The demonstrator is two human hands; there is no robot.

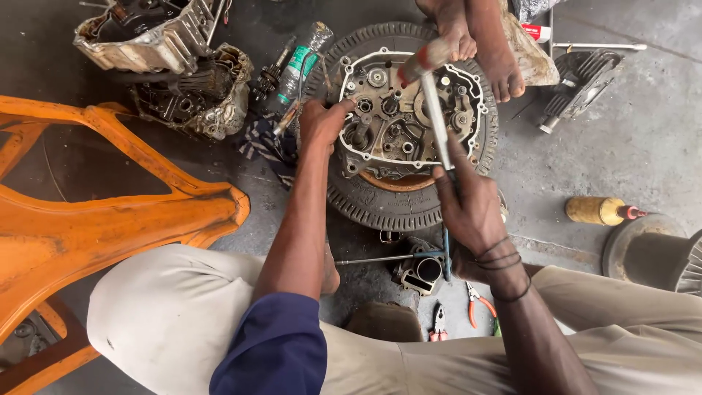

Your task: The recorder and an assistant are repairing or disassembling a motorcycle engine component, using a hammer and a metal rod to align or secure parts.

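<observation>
1. Engine case (398, 121) lies open, gears exposed, on a round toothed clutch plate (380, 208) on the concrete floor (599, 161).
2. Left hand (322, 121) rests on the case's left edge, fingers curled; what it pinches cannot be told.
3. Right hand (468, 208) is clamped on a hammer (431, 88), head raised over the case.
4. Pliers (479, 303) lie near the knees; an orange chair (110, 212) stands left.

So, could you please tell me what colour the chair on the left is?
Orange; the chair shows best in the head view.
</observation>
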